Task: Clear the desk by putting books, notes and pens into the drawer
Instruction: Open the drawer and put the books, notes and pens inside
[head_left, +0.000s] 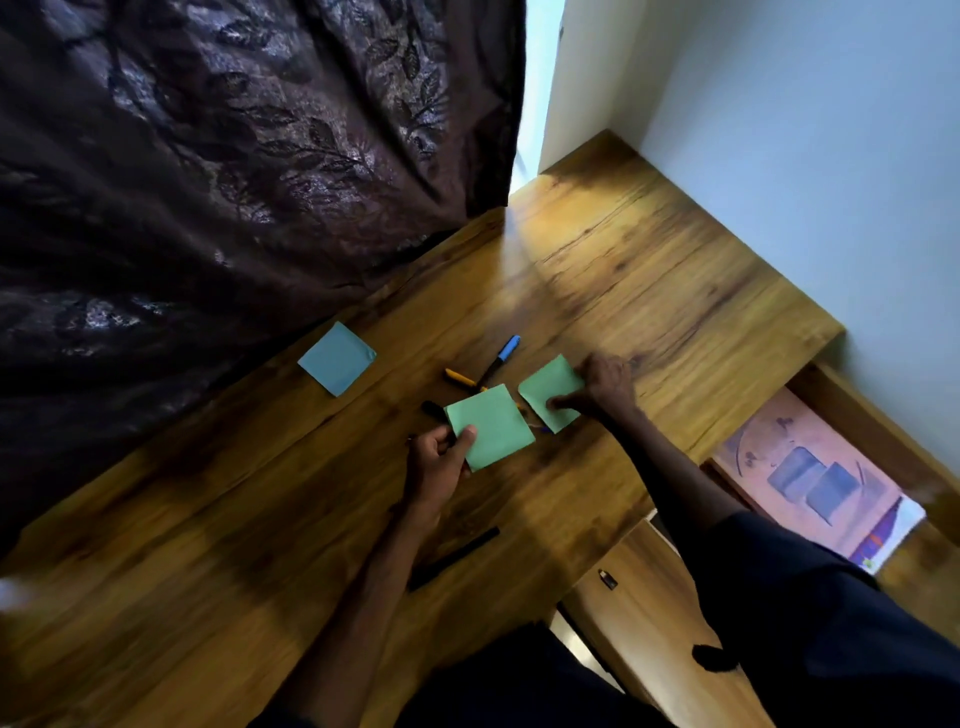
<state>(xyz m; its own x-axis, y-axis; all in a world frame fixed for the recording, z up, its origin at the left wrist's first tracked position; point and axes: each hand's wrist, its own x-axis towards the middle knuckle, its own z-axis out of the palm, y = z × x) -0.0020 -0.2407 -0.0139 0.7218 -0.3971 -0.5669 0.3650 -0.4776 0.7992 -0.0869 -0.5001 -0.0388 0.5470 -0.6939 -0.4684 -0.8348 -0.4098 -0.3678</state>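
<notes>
My left hand pinches the near corner of a green note pad, lifted slightly over the wooden desk. My right hand grips a second green note pad just to the right. Behind them lie a blue-capped pen and a yellow pen; a black pen end pokes out left of the first pad. A blue note pad lies farther left. A black marker lies near my left forearm. The open drawer at right holds a pink book.
A dark patterned curtain hangs over the desk's left and far side. A pale wall borders the right. A closed drawer front with a small keyhole sits below the desk edge.
</notes>
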